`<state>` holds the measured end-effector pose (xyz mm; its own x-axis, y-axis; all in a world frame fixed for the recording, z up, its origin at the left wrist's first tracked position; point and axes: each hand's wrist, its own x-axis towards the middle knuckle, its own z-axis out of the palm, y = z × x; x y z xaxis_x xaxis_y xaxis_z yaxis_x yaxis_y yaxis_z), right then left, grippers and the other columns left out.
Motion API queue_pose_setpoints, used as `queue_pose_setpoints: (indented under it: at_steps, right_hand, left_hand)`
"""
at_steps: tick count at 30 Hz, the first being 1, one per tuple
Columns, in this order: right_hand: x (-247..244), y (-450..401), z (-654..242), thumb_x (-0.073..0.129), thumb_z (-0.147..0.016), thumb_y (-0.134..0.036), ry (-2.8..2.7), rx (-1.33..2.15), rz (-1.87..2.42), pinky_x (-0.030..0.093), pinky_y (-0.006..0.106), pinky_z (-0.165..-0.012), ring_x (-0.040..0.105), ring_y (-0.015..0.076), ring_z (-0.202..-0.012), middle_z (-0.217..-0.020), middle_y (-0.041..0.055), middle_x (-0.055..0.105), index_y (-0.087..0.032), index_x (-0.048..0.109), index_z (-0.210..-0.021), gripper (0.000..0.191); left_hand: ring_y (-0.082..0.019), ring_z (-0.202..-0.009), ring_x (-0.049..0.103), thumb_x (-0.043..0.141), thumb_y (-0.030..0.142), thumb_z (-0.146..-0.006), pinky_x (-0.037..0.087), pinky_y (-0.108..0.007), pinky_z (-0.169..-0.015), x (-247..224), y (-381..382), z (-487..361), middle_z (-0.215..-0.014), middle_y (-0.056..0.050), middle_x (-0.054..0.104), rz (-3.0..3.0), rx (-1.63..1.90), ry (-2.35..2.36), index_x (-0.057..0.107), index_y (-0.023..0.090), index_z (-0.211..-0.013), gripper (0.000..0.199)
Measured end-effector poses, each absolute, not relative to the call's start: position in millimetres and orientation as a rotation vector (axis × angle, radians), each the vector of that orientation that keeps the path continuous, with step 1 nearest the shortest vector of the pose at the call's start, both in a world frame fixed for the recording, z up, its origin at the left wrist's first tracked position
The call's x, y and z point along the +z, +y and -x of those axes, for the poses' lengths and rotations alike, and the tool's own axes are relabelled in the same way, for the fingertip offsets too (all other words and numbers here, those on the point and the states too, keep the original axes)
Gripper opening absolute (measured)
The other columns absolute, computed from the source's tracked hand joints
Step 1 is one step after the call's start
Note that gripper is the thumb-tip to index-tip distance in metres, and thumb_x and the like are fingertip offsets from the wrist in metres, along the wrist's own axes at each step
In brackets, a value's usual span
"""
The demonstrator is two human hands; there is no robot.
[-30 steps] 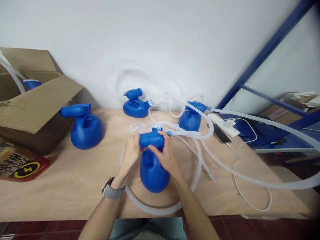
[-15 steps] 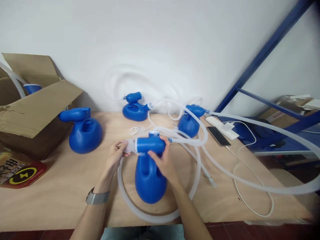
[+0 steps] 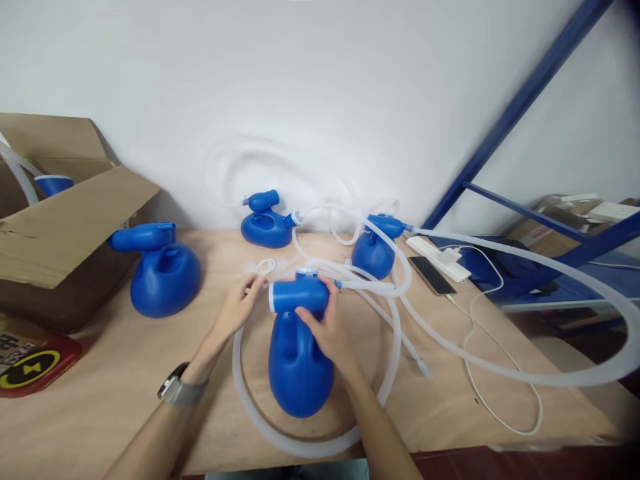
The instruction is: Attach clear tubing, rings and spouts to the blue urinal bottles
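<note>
My right hand [image 3: 325, 323] is closed around a blue cylindrical urinal cup [image 3: 299, 295], which lies sideways across the top of a blue urinal bottle [image 3: 301, 380]. The cup's white-rimmed mouth faces left, and a translucent hose [image 3: 367, 285] leads off its right end. Just left of that rim is my left hand [image 3: 240, 301], apart from the cup, its thumb and fingers loosely parted with nothing visible in them. Beyond its fingertips, white rings [image 3: 266, 267] lie on the table beside faint clear pieces. The bottle's neck is partly hidden behind the cup.
More blue bottles stand at the left [image 3: 165, 280], back [image 3: 267, 229] and right [image 3: 374, 255]. An open cardboard box [image 3: 75, 227] and a red-yellow package [image 3: 35, 367] are at left. A phone [image 3: 431, 275], power strip [image 3: 443, 260] and cable lie right, near a blue metal frame [image 3: 520, 107].
My left hand has let go of the clear round cap at the cup's mouth and drawn slightly away, leaving the rim uncovered. My right hand keeps its hold. The view has shifted slightly.
</note>
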<state>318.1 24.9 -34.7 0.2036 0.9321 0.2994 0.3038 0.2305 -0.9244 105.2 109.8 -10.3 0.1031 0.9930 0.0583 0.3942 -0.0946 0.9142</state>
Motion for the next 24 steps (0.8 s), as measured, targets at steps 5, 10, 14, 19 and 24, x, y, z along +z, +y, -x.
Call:
queue_pose_setpoints:
  at_steps: [5, 10, 14, 19, 24]
  right_hand:
    - [-37, 26, -320, 0.07, -0.093, -0.051, -1.345, 0.674, 1.303, 0.04, 0.051, -0.123, 0.049, 0.0315, -0.144, -0.154, 0.0122, 0.049, -0.027, 0.038, -0.149, 0.069]
    - [-38, 27, -320, 0.069, -0.093, -0.051, -1.363, 0.663, 1.296, 0.039, 0.051, -0.123, 0.048, 0.0316, -0.146, -0.154, 0.0127, 0.048, -0.026, 0.039, -0.149, 0.068]
    - [-38, 25, -322, 0.07, -0.092, -0.049, -1.372, 0.696, 1.27, 0.04, 0.049, -0.123, 0.05, 0.0311, -0.143, -0.153, 0.0118, 0.049, -0.026, 0.04, -0.148, 0.067]
    - [-43, 22, -328, 0.069, -0.094, -0.048, -1.35, 0.774, 1.253, 0.04, 0.047, -0.121, 0.051, 0.0304, -0.142, -0.155, 0.0092, 0.049, -0.029, 0.041, -0.149, 0.065]
    - [-43, 22, -329, 0.073, -0.091, -0.048, -1.354, 0.77, 1.233, 0.039, 0.049, -0.122, 0.047, 0.0316, -0.145, -0.154, 0.0103, 0.049, -0.028, 0.043, -0.147, 0.068]
  left_hand:
    - [-0.024, -0.095, 0.07, 0.069, 0.055, -0.09, 0.056, -0.032, -0.08, 1, 62, -110, -0.098, -0.004, 0.073, -1.613, 0.991, 1.157, 0.065, 0.023, -0.126, 0.049]
    - [-0.024, -0.092, 0.068, 0.065, 0.056, -0.093, 0.052, -0.034, -0.087, 11, 59, -107, -0.091, -0.005, 0.072, -1.662, 0.92, 1.127, 0.072, 0.022, -0.09, 0.035]
    - [-0.023, -0.099, 0.061, 0.055, 0.054, -0.098, 0.049, -0.034, -0.092, 19, 68, -103, -0.095, -0.004, 0.067, -1.858, 0.812, 0.986, 0.068, 0.022, -0.084, 0.038]
    - [-0.017, -0.074, 0.051, 0.042, 0.064, -0.099, 0.047, -0.029, -0.072, 8, 86, -87, -0.076, -0.001, 0.054, -1.83, 0.828, 0.975, 0.055, 0.021, -0.071, 0.053]
    - [-0.021, -0.077, 0.06, 0.062, 0.067, -0.086, 0.046, -0.029, -0.073, -2, 134, -89, -0.074, -0.002, 0.065, -1.867, 0.826, 1.206, 0.066, 0.019, -0.072, 0.05]
